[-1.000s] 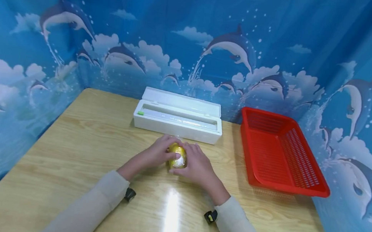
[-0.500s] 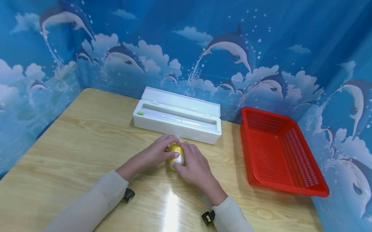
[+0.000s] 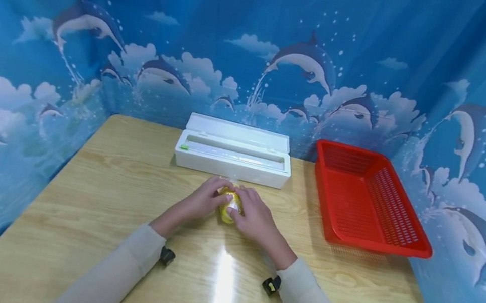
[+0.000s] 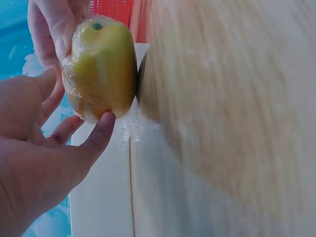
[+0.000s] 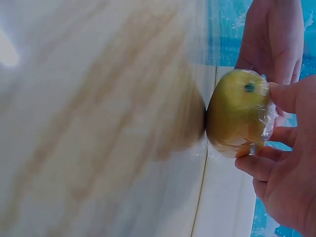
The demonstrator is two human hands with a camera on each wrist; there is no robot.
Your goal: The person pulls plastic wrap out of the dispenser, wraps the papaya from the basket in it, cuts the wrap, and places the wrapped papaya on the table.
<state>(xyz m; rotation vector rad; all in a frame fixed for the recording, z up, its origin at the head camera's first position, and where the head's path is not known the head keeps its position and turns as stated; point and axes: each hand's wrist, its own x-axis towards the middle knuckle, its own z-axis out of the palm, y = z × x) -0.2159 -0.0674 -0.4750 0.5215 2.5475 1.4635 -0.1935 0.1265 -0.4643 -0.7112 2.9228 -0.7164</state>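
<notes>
A yellow-green fruit [image 3: 227, 216] with a dark green stem end rests on the wooden table, wrapped in shiny clear cling film. Both hands grip it. My left hand [image 3: 203, 201] holds it from the left, its thumb on the near top side and its fingers curled over the far side. From the right, my right hand [image 3: 258, 218] holds it with the thumb on the near face. In the left wrist view, film creases shine on the fruit [image 4: 101, 74], and loose film spreads onto the table beneath. The right wrist view shows the fruit [image 5: 237, 113] between both hands.
Just beyond the hands stands a long white box [image 3: 231, 169] with its lid raised, a green slider [image 3: 184, 147] and film inside. A red plastic basket [image 3: 354, 205] sits at the right. Blue dolphin curtains [image 3: 256, 47] surround the wooden table [image 3: 105, 195].
The right thumb has moved from the fruit's lower near edge up onto its near face. The left hand has barely shifted. Box and basket have stayed in place.
</notes>
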